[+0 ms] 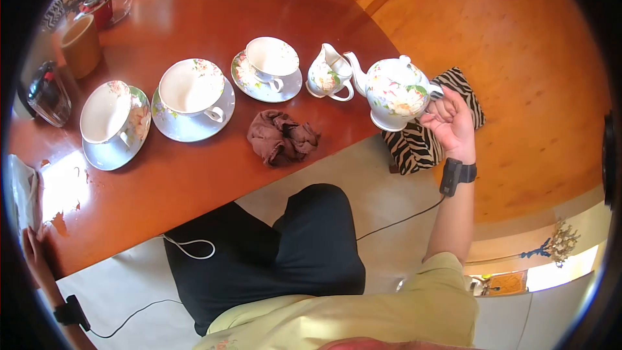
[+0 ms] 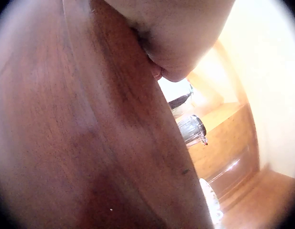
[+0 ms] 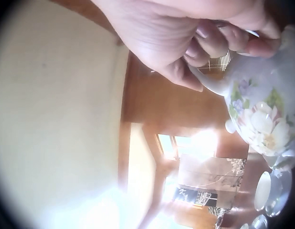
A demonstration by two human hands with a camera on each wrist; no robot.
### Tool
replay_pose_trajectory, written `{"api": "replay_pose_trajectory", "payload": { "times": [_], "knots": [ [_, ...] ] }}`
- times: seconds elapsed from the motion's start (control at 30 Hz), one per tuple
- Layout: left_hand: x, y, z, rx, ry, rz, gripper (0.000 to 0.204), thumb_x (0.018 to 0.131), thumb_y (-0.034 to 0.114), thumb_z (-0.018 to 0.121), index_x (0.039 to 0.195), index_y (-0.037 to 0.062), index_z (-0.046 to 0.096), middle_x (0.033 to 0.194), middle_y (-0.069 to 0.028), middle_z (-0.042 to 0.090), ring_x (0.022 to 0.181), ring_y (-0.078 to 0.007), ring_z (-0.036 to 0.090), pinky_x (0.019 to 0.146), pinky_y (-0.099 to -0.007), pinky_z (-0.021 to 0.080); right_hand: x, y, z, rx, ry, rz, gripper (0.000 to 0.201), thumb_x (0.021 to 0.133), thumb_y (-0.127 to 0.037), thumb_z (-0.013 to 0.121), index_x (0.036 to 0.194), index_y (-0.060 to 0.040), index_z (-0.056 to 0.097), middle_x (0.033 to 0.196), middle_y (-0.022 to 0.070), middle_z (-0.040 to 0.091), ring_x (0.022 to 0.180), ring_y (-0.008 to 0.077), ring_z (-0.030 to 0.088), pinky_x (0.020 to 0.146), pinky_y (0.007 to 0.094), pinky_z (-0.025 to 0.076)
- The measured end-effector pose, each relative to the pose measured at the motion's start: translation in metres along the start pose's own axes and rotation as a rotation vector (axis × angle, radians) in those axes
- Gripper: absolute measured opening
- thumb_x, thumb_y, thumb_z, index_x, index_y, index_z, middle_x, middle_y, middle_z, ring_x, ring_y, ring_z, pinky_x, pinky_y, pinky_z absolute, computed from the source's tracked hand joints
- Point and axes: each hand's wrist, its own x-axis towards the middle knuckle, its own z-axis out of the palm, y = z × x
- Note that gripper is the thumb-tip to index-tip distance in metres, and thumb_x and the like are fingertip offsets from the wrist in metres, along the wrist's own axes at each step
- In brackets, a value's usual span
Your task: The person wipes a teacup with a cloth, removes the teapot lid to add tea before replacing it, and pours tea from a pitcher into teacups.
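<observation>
My right hand grips the handle of a white flowered teapot, at the table's right end. In the right wrist view, curled fingers go round that handle. The spout points left toward a matching cream jug. Over at the left table edge, my left hand lies along the wood beside a pale plastic packet; its fingertips are mostly hidden. A crumpled brown cloth lies near the front edge, below the jug. Three flowered cups sit on saucers: left cup, middle cup, right cup.
Farther left stand a clear glass jug, a tan cylindrical container and a red-lidded pot. A zebra-striped stool is below the teapot, past the table's edge. Cables run from both wrist cameras.
</observation>
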Motion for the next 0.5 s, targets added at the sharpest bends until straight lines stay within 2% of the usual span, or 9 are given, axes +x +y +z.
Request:
{"api": "replay_pose_trajectory", "payload": {
  "times": [0.03,0.07,0.13,0.17,0.2,0.27,0.33,0.37,0.5],
  "knots": [
    [-0.001,-0.001,0.004,-0.207,0.02,-0.056,0.056,0.107,0.04,0.053,0.145,-0.0009,0.054,0.147,-0.0211,0.056,0.136,-0.0321,0.054,0.115,-0.0391,0.039,0.0,0.008,-0.004,0.084,0.004,0.008,0.044,0.097,-0.018,0.065,0.063,-0.0172,0.037,0.057,-0.006,0.026,0.057,0.0089,0.029,0.061,0.03,0.034],
    [-0.001,0.002,0.003,-0.197,0.024,-0.046,0.056,0.107,0.04,0.053,0.145,-0.0009,0.054,0.147,-0.0211,0.056,0.136,-0.0321,0.054,0.115,-0.0391,0.039,0.0,0.016,-0.009,0.167,0.009,0.016,0.046,0.098,-0.018,0.064,0.062,-0.0174,0.035,0.057,-0.0055,0.024,0.058,0.0091,0.028,0.062,0.0304,0.033],
    [0.002,0.018,-0.003,-0.192,-0.03,-0.093,0.051,0.108,0.032,0.054,0.144,-0.0046,0.053,0.145,-0.0137,0.058,0.13,-0.0189,0.055,0.113,-0.0312,0.037,0.004,0.033,-0.024,0.245,-0.014,0.015,0.049,0.097,-0.018,0.064,0.061,-0.0177,0.031,0.058,-0.0041,0.021,0.059,0.01,0.027,0.064,0.0311,0.034],
    [-0.001,0.032,-0.001,-0.258,0.049,-0.051,0.045,0.109,0.03,0.054,0.135,-0.006,0.059,0.119,-0.008,0.068,0.107,-0.0142,0.06,0.096,-0.0287,0.046,0.004,0.041,-0.03,0.284,-0.019,-0.006,0.051,0.098,-0.018,0.063,0.06,-0.0178,0.029,0.058,-0.0038,0.021,0.059,0.0106,0.027,0.064,0.0314,0.034],
    [-0.004,0.051,-0.006,-0.182,0.04,-0.043,0.037,0.11,0.029,0.053,0.121,-0.0056,0.062,0.093,-0.0013,0.06,0.084,-0.0099,0.052,0.074,-0.0259,0.044,0.004,0.048,-0.033,0.323,-0.023,-0.03,0.052,0.098,-0.017,0.063,0.059,-0.0179,0.027,0.058,-0.0036,0.021,0.059,0.0112,0.027,0.064,0.0317,0.034],
    [-0.006,0.082,-0.005,-0.234,0.138,0.053,0.031,0.11,0.027,0.053,0.109,-0.0031,0.061,0.082,0.0017,0.047,0.074,-0.0079,0.042,0.064,-0.0258,0.037,0.002,0.059,-0.031,0.377,0.022,-0.034,0.055,0.097,-0.018,0.062,0.057,-0.0175,0.025,0.057,-0.0032,0.021,0.06,0.0122,0.028,0.066,0.0328,0.034],
    [-0.011,0.11,-0.003,-0.238,0.179,0.07,0.029,0.111,0.025,0.05,0.099,-0.0013,0.055,0.082,0.0008,0.047,0.078,-0.0078,0.043,0.068,-0.0253,0.039,0.007,0.078,-0.038,0.431,0.003,-0.072,0.056,0.097,-0.019,0.062,0.056,-0.0171,0.024,0.057,-0.0027,0.021,0.062,0.0126,0.028,0.068,0.0336,0.034],
    [-0.009,0.109,-0.005,-0.25,0.133,0.068,0.029,0.111,0.025,0.05,0.096,-0.0005,0.054,0.082,0.0005,0.047,0.078,-0.0078,0.043,0.069,-0.0253,0.04,0.01,0.086,-0.042,0.442,-0.041,-0.083,0.057,0.097,-0.02,0.063,0.056,-0.0168,0.023,0.057,-0.0023,0.021,0.063,0.013,0.027,0.07,0.034,0.035],
    [-0.008,0.122,-0.013,-0.2,0.088,0.046,0.03,0.111,0.023,0.049,0.09,0.002,0.049,0.078,0.0015,0.042,0.074,-0.0083,0.039,0.066,-0.0257,0.037,0.016,0.11,-0.03,0.572,0.04,-0.129,0.056,0.097,-0.021,0.063,0.057,-0.0168,0.025,0.057,-0.0024,0.022,0.064,0.0137,0.028,0.07,0.0334,0.035]
  ]
}}
